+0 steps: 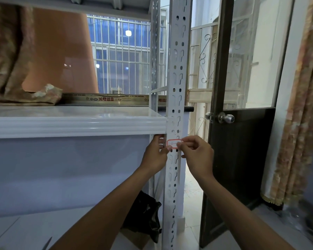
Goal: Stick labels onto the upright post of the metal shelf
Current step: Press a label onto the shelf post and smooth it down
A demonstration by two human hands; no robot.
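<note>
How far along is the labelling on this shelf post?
Done: no finished label shows elsewhere on the upright post. In hand: one red-bordered label sits just under the shelf beam, the right hand pinching its right end, the left hand pressing its left end by thumb. Left: press it flat, release.

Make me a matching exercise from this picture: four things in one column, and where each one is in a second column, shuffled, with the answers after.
Things:
1. label
2. door knob
3. black bag
4. patterned cloth

Places:
A. on the floor, behind the foot of the post
B. lying on the shelf board, at the left
C. on the upright post, just under the shelf board
D. on the dark door, right of the post

Pairs: 1-C, 2-D, 3-A, 4-B
</note>
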